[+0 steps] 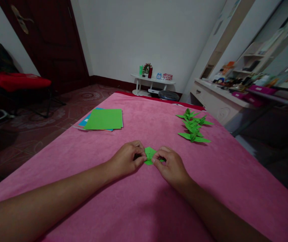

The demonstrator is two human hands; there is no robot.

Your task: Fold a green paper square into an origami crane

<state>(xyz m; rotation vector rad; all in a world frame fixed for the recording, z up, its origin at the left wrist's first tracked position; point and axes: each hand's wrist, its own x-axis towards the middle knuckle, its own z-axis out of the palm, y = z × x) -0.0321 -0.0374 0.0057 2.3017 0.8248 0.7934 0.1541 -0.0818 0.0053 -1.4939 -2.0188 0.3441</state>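
A small folded piece of green origami paper (149, 155) is held just above or on the pink cloth, at the middle of the view. My left hand (129, 156) pinches its left edge between thumb and fingers. On the opposite edge, my right hand (171, 164) grips the paper in the same way. The fingers cover both sides of the paper, so its full shape is partly hidden. Several finished-looking green origami cranes (193, 126) lie grouped to the right, beyond my right hand.
A stack of square paper, green sheet (105, 119) on top and blue beneath, lies at the left of the pink-covered table (144, 205). Past the far edge stands a low white shelf (154, 79) with small items. A cluttered dresser (217, 97) is at the right, a chair (15, 82) at the left.
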